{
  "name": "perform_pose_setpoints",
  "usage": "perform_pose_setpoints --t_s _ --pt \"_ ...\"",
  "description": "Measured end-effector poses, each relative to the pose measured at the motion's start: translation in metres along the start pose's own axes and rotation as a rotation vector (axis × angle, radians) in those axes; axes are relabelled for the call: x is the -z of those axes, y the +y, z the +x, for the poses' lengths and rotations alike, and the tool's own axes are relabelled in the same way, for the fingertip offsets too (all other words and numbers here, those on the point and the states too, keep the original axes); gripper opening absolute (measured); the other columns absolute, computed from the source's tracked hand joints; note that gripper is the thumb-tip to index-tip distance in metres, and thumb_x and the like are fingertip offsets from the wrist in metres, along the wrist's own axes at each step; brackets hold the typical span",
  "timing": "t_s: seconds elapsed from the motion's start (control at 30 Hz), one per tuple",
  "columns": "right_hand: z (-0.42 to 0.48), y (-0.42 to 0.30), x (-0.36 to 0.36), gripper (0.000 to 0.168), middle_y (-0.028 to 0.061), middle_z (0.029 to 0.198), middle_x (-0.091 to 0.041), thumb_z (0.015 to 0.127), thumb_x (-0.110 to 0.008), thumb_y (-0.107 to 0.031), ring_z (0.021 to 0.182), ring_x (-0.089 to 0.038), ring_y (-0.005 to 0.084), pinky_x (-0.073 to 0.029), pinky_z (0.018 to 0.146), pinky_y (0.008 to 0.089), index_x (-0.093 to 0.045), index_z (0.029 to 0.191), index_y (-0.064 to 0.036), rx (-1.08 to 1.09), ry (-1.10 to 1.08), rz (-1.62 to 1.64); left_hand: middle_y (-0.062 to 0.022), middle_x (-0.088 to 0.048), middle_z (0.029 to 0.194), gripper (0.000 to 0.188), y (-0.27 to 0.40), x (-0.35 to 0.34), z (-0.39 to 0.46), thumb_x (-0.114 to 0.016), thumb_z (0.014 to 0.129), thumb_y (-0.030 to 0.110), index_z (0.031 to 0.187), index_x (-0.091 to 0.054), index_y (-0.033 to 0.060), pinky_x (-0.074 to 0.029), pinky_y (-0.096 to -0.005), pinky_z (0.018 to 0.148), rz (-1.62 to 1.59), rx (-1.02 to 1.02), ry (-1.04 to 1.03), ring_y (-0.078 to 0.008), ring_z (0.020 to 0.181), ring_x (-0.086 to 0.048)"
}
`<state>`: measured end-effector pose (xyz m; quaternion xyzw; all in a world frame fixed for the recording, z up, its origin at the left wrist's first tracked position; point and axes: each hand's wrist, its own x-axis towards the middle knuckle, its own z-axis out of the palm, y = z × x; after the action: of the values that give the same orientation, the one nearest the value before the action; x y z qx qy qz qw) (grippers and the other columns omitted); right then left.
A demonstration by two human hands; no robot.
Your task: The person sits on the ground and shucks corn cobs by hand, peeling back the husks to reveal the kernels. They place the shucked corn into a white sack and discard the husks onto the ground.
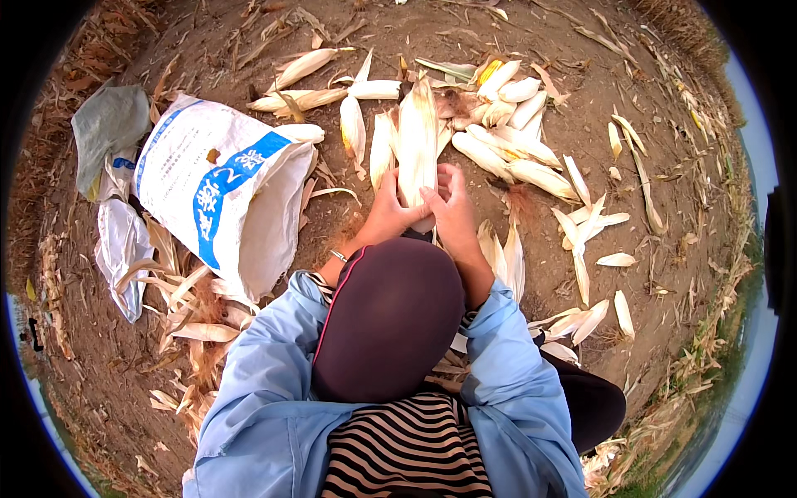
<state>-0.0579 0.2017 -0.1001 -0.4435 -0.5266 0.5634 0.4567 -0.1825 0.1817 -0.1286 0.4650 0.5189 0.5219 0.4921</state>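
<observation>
An ear of corn in its pale dry husk [418, 143] stands roughly upright between my hands, its pointed tip away from me. Around the lower left side of the ear curls my left hand [387, 215]. The fingers of my right hand [452, 202] wrap the other side, with the thumb on the husk near the base. Beyond and to the right, several husked ears [523, 146] lie in a loose heap, some showing yellow kernels. More ears in husk [311, 99] rest on the soil at the upper left.
At the left a white woven sack [205, 180] with a blue band lies on its side, its mouth towards me. Crumpled bags [112, 137] lie beyond it. Loose husks [205, 330] are piled at the lower left; others [585, 239] are scattered right. My bent knee [389, 317] is below my hands.
</observation>
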Motion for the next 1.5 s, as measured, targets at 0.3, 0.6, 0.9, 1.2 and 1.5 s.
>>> perform_pose_setpoints --t_s 0.3,0.6,0.9,1.2,1.5 --pt "-0.002 0.007 0.004 0.023 0.0095 0.097 -0.054 0.086 -0.055 -0.004 0.087 -0.055 0.0158 -0.046 0.076 0.0299 -0.042 0.105 -0.002 -0.013 0.018 0.081 -0.0121 -0.050 0.118 0.073 -0.014 0.002 0.000 -0.076 0.072 0.011 0.128 -0.032 -0.0043 -0.041 -0.0310 0.093 -0.278 0.089 -0.033 -0.0173 0.108 -0.051" --pt "-0.002 0.019 0.007 0.009 0.0111 0.083 -0.057 0.091 -0.048 -0.010 0.075 -0.055 0.0189 -0.044 0.069 0.0332 -0.047 0.095 -0.002 0.000 0.115 -0.255 -0.0121 -0.050 0.118 0.069 -0.024 -0.001 0.000 -0.073 0.074 0.008 0.128 -0.031 -0.0024 -0.041 -0.0326 0.093 -0.477 0.177 -0.039 -0.0186 0.110 -0.050" --pt "-0.002 0.021 0.001 0.013 0.0126 0.090 -0.059 0.092 -0.046 -0.010 0.081 -0.057 0.0195 -0.045 0.073 0.0324 -0.050 0.100 -0.001 -0.004 0.229 -0.134 -0.0133 -0.048 0.120 0.075 -0.011 -0.005 -0.005 -0.074 0.073 0.008 0.131 -0.028 -0.0008 -0.041 -0.0338 0.093 -0.514 0.221 -0.072 -0.0202 0.109 -0.051" --pt "0.003 0.009 0.015 0.017 0.0080 0.093 -0.058 0.089 -0.052 -0.007 0.084 -0.055 0.0136 -0.045 0.076 0.0268 -0.053 0.103 0.003 -0.148 0.109 0.180 -0.0104 -0.052 0.115 0.070 -0.012 -0.005 -0.008 -0.074 0.073 0.006 0.130 -0.034 -0.0016 -0.042 -0.0336 0.091 -0.521 0.237 -0.141 -0.0187 0.107 -0.052" --pt "0.006 0.016 0.021 0.003 0.0000 0.079 -0.052 0.087 -0.055 -0.005 0.072 -0.045 0.0081 -0.039 0.066 0.0226 -0.054 0.088 -0.003 -0.133 0.178 0.156 -0.0099 -0.050 0.115 0.068 -0.011 -0.004 -0.008 -0.072 0.075 0.013 0.128 -0.033 -0.0026 -0.043 -0.0304 0.088 -0.553 0.235 -0.198 -0.0157 0.103 -0.051"
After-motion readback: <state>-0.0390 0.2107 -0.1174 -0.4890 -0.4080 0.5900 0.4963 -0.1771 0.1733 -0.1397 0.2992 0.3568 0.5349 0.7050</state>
